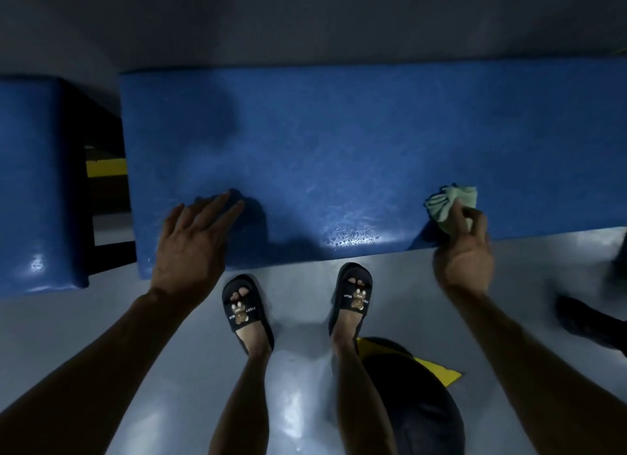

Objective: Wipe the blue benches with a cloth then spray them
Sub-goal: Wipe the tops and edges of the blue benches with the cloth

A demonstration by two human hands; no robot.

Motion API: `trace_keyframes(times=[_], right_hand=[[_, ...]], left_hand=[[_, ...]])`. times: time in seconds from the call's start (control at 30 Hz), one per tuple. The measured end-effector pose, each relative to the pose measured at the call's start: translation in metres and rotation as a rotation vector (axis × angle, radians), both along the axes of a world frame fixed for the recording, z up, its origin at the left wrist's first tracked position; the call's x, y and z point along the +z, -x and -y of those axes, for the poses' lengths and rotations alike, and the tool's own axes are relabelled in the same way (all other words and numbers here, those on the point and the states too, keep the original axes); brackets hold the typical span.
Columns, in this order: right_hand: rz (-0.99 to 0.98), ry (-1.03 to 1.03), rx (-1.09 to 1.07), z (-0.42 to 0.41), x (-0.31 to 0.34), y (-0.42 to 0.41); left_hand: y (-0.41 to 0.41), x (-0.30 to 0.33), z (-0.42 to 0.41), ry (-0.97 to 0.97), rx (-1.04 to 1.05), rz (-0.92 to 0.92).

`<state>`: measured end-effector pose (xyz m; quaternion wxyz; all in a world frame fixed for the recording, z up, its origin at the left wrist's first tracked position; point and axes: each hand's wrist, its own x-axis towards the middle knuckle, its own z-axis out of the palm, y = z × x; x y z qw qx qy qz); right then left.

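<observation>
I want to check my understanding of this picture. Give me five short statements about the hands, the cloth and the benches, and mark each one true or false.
1. The right hand holds a light green cloth. True.
2. The left hand holds a spray bottle. False: it lies flat on the large blue bench, fingers straight, holding nothing.
3. The cloth is near the front edge of the bench. True.
4. A second blue bench stands to the left, apart from the first. True.
5. The person is barefoot. False: they wear black slippers.
</observation>
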<state>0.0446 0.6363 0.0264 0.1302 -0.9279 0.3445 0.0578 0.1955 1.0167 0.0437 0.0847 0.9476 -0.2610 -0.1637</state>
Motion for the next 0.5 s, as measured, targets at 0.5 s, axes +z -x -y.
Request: trace_keyframes(times=[0.5], right_hand=[[0.062, -0.071, 0.45, -0.089, -0.005, -0.024]], left_hand=[[-0.01, 0.002, -0.03, 0.055, -0.019, -0.005]])
